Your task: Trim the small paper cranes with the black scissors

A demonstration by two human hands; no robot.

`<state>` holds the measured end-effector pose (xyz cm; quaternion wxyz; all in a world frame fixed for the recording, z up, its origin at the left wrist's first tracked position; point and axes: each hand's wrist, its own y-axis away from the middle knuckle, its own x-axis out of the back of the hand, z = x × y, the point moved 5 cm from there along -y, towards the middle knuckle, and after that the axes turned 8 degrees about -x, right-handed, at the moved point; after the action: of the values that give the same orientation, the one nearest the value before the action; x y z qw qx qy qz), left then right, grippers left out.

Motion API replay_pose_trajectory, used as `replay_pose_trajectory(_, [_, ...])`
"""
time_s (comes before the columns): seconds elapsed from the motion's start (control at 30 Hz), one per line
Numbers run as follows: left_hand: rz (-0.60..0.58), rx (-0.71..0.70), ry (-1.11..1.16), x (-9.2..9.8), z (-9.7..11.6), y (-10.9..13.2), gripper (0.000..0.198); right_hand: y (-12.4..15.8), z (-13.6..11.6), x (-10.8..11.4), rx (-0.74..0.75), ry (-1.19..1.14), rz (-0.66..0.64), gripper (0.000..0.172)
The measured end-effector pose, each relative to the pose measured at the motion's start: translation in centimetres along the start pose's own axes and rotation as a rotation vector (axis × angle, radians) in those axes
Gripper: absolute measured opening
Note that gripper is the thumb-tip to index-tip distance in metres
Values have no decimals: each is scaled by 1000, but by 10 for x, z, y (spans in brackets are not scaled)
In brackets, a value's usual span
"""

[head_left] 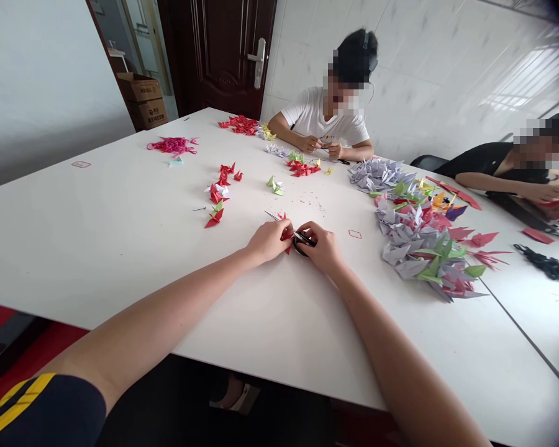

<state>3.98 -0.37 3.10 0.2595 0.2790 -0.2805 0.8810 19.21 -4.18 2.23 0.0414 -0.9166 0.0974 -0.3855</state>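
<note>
Left hand (271, 241): pinches, fingertips close together, on red folded paper (287, 250).
Right hand (323, 245): curls around black-handled scissors (301, 243).
Red folded paper: sits between both hands, touching the left fingertips, just left of the scissor handles; shows too little to tell a long axis.
Scissors' line: runs away and leftward from the right fingers, with blades reaching past the left fingertips.
Beyond the fingers: includes a green-and-white crane (274, 185) on the white table (261, 323).
Left of the fingers: includes a loose row of red cranes (214, 218); farther off, a pink bundle (172, 146).
Right of the fingers: includes a large heap of grey, pink and green cranes (403, 239), then black cord (544, 264).
Across from the fingers: includes a co-worker in a white shirt (326, 118).
Containers: include only cardboard boxes (146, 102), well beyond the left hand; hide any contents.
</note>
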Motion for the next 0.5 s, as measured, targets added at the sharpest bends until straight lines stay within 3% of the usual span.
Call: replay_pose_trajectory(0.5, [-13, 5, -76, -1, 4, 0, 12, 0, 1, 1, -2, 31, 14, 25])
